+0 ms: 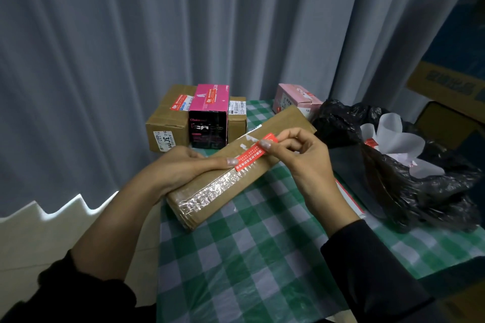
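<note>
A long flat cardboard parcel (210, 191) lies slantwise on the green checked tablecloth (249, 257), sealed with clear tape along its near edge. My left hand (181, 165) grips its left side, thumb stretched along the top. A red sticker strip (252, 156) with white print sits on the parcel's top face, its far end lifted. My right hand (301, 155) pinches that lifted end between thumb and forefinger. White torn paper residue shows just beyond the sticker.
At the back stand a brown carton (168, 123), a pink-and-black box (208, 118) and a light pink box (294, 98). A black rubbish bag (409, 186) with white paper inside sits at the right. Grey curtains hang behind.
</note>
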